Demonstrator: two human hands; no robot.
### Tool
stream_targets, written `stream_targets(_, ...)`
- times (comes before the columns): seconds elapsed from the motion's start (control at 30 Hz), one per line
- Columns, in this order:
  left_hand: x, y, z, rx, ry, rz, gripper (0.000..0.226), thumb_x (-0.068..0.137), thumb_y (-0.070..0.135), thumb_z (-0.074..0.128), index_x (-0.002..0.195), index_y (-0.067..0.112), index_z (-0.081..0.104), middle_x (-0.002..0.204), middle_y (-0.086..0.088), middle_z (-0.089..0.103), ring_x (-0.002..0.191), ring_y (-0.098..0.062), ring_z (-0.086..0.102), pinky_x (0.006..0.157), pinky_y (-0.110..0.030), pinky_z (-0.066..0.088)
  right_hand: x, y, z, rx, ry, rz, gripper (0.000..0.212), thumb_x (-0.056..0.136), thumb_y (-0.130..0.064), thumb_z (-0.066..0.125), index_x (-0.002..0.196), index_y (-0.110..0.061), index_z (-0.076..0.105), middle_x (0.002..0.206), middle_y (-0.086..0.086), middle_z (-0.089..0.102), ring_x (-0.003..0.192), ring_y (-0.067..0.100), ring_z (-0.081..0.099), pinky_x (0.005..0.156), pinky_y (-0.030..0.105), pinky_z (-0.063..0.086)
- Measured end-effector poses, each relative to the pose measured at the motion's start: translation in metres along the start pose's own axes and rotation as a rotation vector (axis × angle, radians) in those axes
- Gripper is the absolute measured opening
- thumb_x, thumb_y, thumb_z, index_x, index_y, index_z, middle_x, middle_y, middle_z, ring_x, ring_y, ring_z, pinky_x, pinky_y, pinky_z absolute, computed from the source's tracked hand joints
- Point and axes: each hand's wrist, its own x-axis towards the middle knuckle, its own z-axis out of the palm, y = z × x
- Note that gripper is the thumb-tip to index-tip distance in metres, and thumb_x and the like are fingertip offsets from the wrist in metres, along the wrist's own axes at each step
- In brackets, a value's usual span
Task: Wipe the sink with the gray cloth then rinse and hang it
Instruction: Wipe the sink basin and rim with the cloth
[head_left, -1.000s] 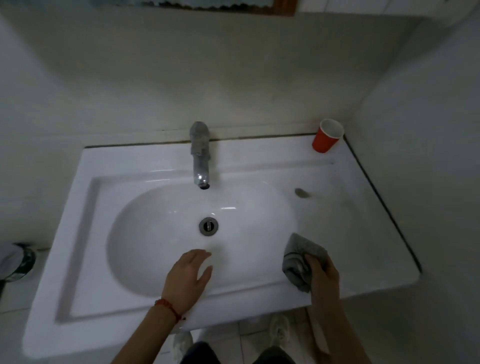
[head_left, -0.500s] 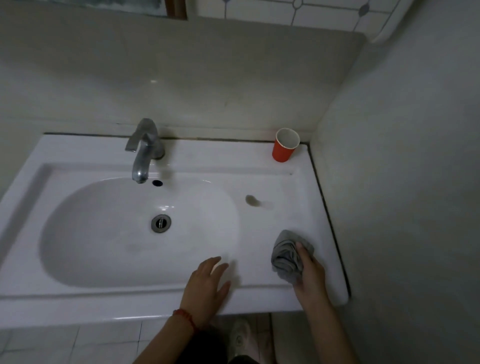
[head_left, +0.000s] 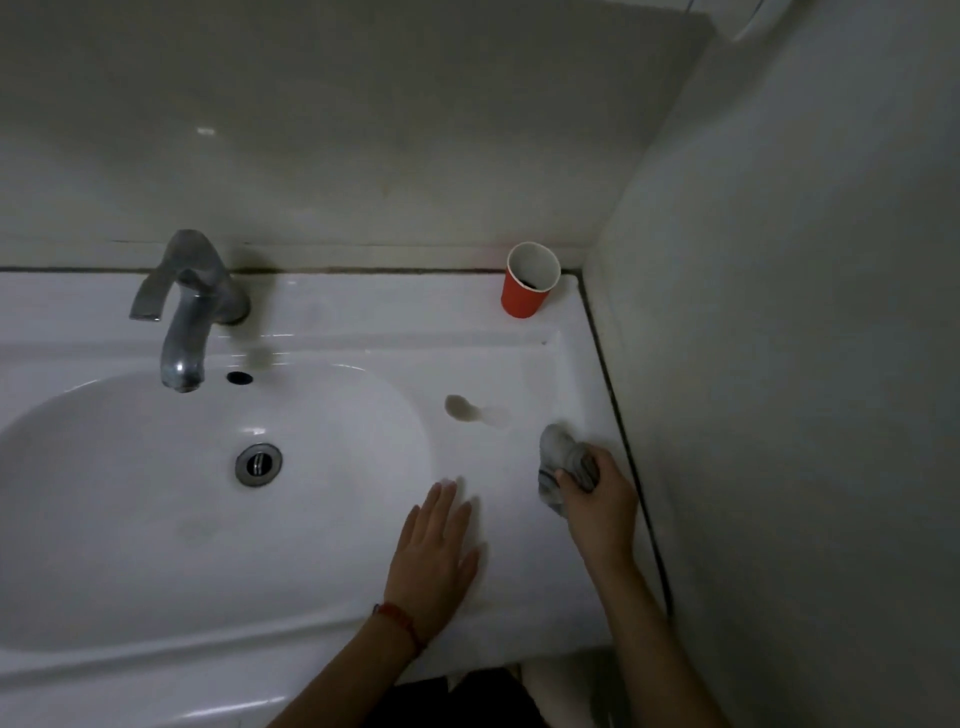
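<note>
The white sink (head_left: 337, 332) fills the lower left, with a basin and a flat ledge on its right side. My right hand (head_left: 597, 499) grips the bunched gray cloth (head_left: 558, 457) and presses it on that ledge near the right wall. My left hand (head_left: 436, 556) lies flat and empty on the front rim, fingers together, a red string on the wrist. A brownish stain (head_left: 460, 407) marks the ledge just behind and left of the cloth. The metal tap (head_left: 184, 312) stands at the back, over the basin.
A red paper cup (head_left: 529, 286) stands in the sink's back right corner. The drain (head_left: 258, 464) sits in the basin's middle. A wall (head_left: 779, 364) runs close along the sink's right edge, and another rises behind it.
The view has swung to the right and drawn closer. My right hand has slid the cloth away from me along the ledge towards the stain. My left hand has moved right along the front rim.
</note>
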Motion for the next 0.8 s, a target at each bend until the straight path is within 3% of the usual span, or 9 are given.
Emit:
stream_targets(0.07,0.002,-0.001,0.006,0.007,-0.034,-0.004,0.051,0.078,0.045,0.038,0.12,0.017,0.048,0.126,-0.011,0.061,0.122,-0.023,0.042,0.087,-0.04,0.055,0.014,0.002,0.013,-0.189,-0.001,-0.197,0.036,0.073,0.001,0.069,0.108,-0.002,0.063,0.105,0.015,0.068,0.094,0.027,0.061,0.081,0.026,0.05)
stream_targets(0.17,0.002,-0.003,0.015,0.035,-0.042,-0.002,0.051,0.077,0.043,0.039,0.114,0.013,0.057,0.123,-0.014,0.062,0.121,-0.025,0.041,0.084,-0.042,0.056,0.039,0.022,0.043,-0.61,0.03,-0.428,0.046,0.051,-0.007,0.084,0.095,-0.005,0.067,0.087,0.015,0.072,0.08,0.032,0.067,0.07,0.034,0.058)
stream_targets(0.3,0.002,-0.005,0.012,0.034,0.008,0.042,0.048,0.08,0.039,0.041,0.117,0.012,0.053,0.125,-0.015,0.061,0.123,-0.025,0.037,0.088,-0.045,0.051,0.083,0.012,0.067,-0.798,0.076,-0.442,0.033,0.054,-0.01,0.082,0.082,-0.011,0.066,0.07,0.008,0.07,0.067,0.024,0.064,0.062,0.027,0.057)
stream_targets(0.43,0.001,-0.004,0.019,0.012,0.043,0.013,0.042,0.086,0.038,0.037,0.121,0.014,0.045,0.13,-0.015,0.057,0.126,-0.025,0.035,0.092,-0.045,0.049,0.132,-0.011,0.09,-0.879,-0.125,-0.395,0.033,0.048,-0.014,0.085,0.073,-0.013,0.065,0.065,0.004,0.07,0.063,0.019,0.064,0.051,0.022,0.05)
stream_targets(0.6,-0.001,-0.003,0.017,0.024,0.088,0.033,0.043,0.083,0.036,0.042,0.119,0.014,0.046,0.129,-0.015,0.058,0.124,-0.027,0.043,0.094,-0.042,0.049,0.113,-0.002,0.082,-0.799,0.076,-0.455,0.041,0.048,-0.01,0.085,0.083,-0.008,0.064,0.075,0.011,0.07,0.072,0.028,0.065,0.06,0.027,0.055)
stream_targets(0.7,-0.003,0.0,0.014,0.034,0.077,0.022,0.044,0.082,0.037,0.041,0.119,0.014,0.044,0.127,-0.014,0.059,0.119,-0.03,0.056,0.092,-0.041,0.05,0.047,0.023,0.063,-0.689,0.029,-0.512,0.045,0.052,-0.009,0.083,0.094,-0.009,0.065,0.086,0.011,0.072,0.082,0.031,0.065,0.07,0.032,0.056)
stream_targets(0.8,-0.002,0.0,0.015,0.026,0.078,0.016,0.045,0.081,0.037,0.042,0.119,0.014,0.045,0.128,-0.014,0.059,0.119,-0.03,0.056,0.092,-0.042,0.051,0.018,0.032,0.056,-0.578,-0.045,-0.559,0.049,0.048,-0.005,0.085,0.094,-0.009,0.069,0.09,0.009,0.073,0.084,0.028,0.067,0.074,0.031,0.056)
